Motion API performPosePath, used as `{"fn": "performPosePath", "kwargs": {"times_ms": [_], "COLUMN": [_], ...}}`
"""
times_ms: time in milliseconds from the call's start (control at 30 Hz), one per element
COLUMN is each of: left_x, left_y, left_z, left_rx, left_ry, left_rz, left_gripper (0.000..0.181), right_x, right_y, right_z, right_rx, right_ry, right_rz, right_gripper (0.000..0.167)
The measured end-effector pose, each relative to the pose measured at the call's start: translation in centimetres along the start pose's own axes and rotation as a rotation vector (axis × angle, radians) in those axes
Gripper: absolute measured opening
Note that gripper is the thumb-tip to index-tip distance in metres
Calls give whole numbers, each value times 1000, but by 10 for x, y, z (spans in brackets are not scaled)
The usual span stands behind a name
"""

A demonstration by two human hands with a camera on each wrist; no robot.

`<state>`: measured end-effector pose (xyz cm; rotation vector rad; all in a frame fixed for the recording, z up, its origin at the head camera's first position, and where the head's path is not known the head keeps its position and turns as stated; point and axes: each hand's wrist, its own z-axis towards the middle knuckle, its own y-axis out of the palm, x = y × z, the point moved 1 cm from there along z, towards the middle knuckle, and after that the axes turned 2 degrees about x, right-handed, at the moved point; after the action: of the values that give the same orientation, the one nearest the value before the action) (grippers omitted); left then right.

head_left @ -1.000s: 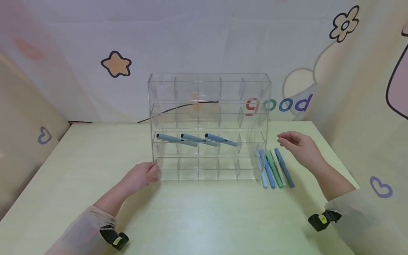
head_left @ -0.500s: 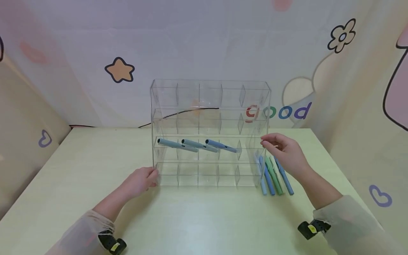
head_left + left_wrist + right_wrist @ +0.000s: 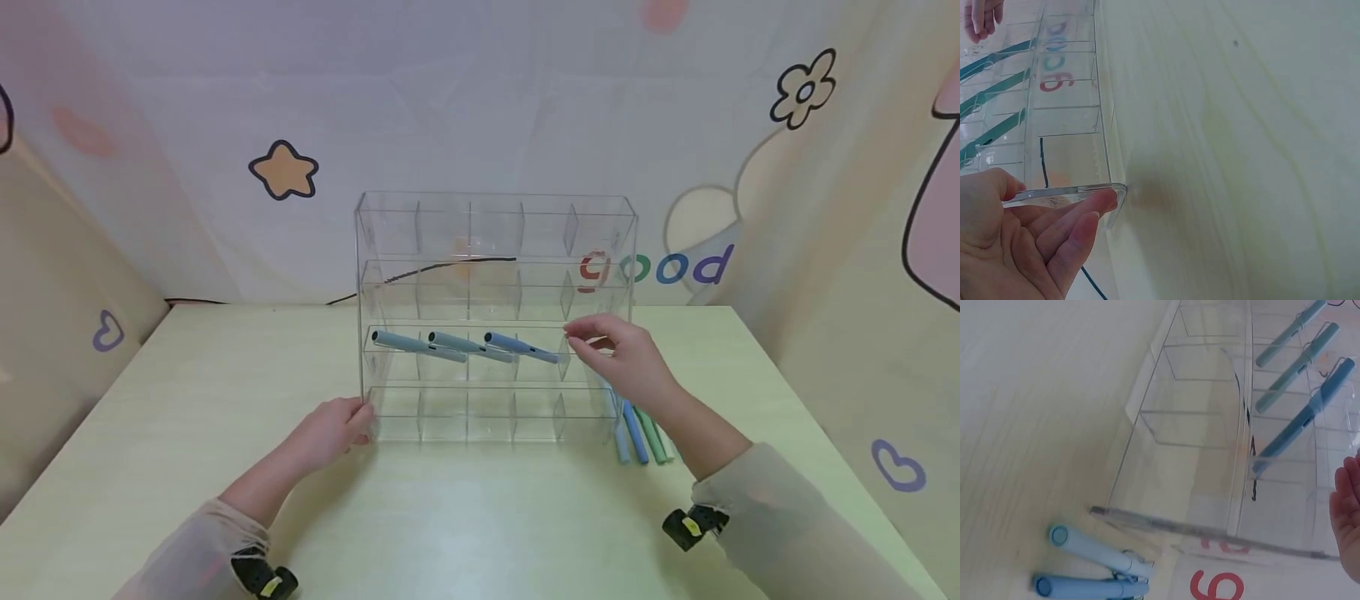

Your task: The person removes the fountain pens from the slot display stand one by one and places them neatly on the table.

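A clear acrylic rack (image 3: 491, 400) with rows of compartments stands upright on the table. My left hand (image 3: 330, 429) grips its lower left side; in the left wrist view, the fingers and thumb of that hand (image 3: 1035, 237) pinch the clear edge (image 3: 1079, 189). Three bluish pens lean in the second row from the bottom: the leftmost (image 3: 412, 342), the middle one (image 3: 465, 345) and a bluer one (image 3: 517, 344). My right hand (image 3: 626, 358) is at that row's right end, fingers loosely bent, with nothing visible in them. In the right wrist view this hand (image 3: 1349, 515) shows only partly.
Several pens lie on the table by the rack's lower right corner, among them a blue one (image 3: 634, 433) and a green one (image 3: 651, 435), partly behind my right forearm. A patterned cloth (image 3: 465, 100) hangs behind the table (image 3: 450, 517).
My right hand has moved left from beside the rack to in front of its right compartments, its forearm now covering part of the loose pens. My left hand keeps its grip on the rack.
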<state>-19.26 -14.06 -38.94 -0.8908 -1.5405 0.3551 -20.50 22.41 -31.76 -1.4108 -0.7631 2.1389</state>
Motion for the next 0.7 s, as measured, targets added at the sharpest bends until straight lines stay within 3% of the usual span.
{"fn": "performPosePath", "kwargs": {"times_ms": [233, 367, 533, 700], "left_x": [-10, -13, -8, 0], "left_y": [9, 12, 8, 1], "left_z": [-2, -5, -4, 1], "left_rx": [-6, 0, 4, 1], "left_ry": [-54, -50, -40, -13], "left_rz": [-11, -13, -14, 6], "left_gripper": [40, 37, 34, 35], "right_x": [-8, -15, -22, -25], "right_y": [26, 35, 38, 34], "right_z": [7, 9, 13, 20], "right_rx": [-105, -143, -159, -159], "right_ry": [-28, -71, -151, -170], "right_rz": [21, 10, -17, -41], "right_gripper": [25, 28, 28, 26]}}
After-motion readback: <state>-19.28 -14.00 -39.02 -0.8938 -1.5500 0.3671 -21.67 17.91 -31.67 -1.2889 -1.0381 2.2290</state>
